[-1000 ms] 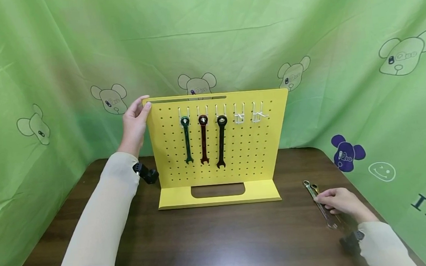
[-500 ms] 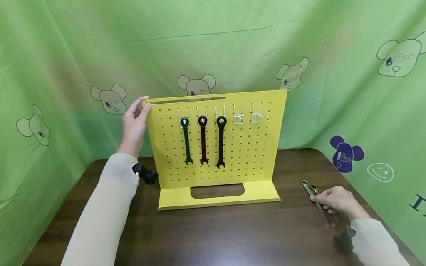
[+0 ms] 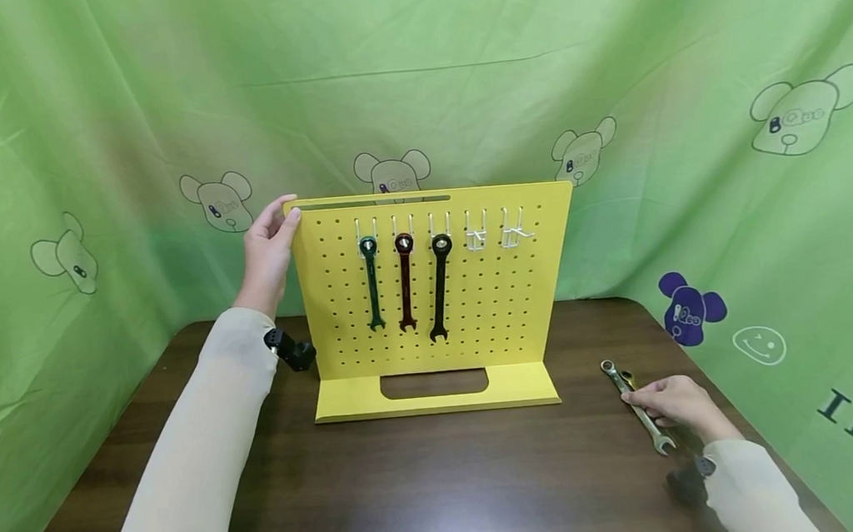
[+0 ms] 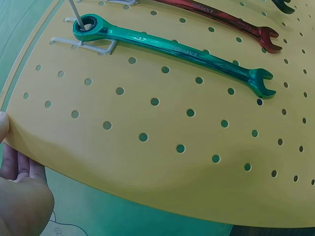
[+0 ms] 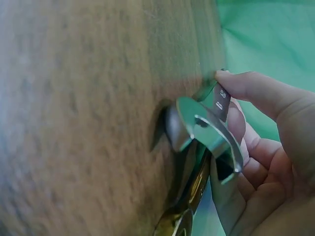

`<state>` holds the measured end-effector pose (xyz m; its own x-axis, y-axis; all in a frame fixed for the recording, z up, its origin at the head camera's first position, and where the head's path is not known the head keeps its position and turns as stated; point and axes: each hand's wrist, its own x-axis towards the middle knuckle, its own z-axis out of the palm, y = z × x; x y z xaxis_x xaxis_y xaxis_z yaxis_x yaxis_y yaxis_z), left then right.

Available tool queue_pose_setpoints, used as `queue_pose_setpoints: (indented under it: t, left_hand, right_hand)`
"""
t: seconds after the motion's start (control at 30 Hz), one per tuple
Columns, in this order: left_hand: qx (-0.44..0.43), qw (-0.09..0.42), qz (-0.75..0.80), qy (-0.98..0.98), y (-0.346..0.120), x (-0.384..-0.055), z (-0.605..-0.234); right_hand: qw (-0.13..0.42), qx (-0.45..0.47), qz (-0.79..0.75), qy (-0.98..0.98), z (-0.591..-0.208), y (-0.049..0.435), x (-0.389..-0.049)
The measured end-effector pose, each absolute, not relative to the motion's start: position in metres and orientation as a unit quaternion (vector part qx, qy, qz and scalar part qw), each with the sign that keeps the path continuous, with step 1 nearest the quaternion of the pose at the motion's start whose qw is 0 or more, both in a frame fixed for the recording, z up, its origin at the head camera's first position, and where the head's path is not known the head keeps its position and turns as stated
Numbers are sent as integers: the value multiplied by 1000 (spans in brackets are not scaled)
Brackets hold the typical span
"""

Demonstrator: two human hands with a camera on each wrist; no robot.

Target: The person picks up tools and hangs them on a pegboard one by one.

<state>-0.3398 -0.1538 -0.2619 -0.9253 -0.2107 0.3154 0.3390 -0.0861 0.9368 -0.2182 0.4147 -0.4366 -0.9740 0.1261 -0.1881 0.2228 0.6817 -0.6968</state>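
Note:
My left hand (image 3: 267, 249) grips the upper left corner of a yellow pegboard (image 3: 491, 319), thumb in front and fingers behind. Green (image 3: 373, 291), red (image 3: 406, 288) and black (image 3: 439, 290) combination wrenches hang from white hooks on it, ring ends up. At the table's right side, my right hand (image 3: 678, 405) pinches a silver combination wrench (image 3: 651, 426) between thumb and fingers. Its open end points toward the wrist camera in the right wrist view. A gold-coloured wrench (image 5: 197, 184) lies on the table beside it, partly hidden by the hand in the head view.
Two more white hooks (image 3: 476, 239) on the board's right part hold nothing. The pegboard's base (image 3: 511, 385) stands on the dark wooden table (image 3: 428, 475). Green cloth (image 3: 456, 63) with bear prints surrounds the table at the back and sides.
The right hand has shifted slightly left, pinching the silver wrench throughout. That wrench's open end, blurred before, now shows sharply. The left hand keeps its grip on the board.

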Motion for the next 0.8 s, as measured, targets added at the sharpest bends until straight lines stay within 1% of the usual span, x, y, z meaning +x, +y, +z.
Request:
queue_pose_setpoints:
  t: [0.3, 0.57, 0.8]
  left_hand:
    - [-50, 190, -737, -647, -154, -342, -262]
    - [-45, 187, -734, -651, -153, -341, -262]
    - [-44, 188, -736, -649, -154, -341, -263]
  right_hand:
    - [67, 86, -406, 907, -440, 418, -217]
    - [88, 69, -462, 880, -437, 417, -211]
    - [90, 29, -483, 870, -433, 414, -212]
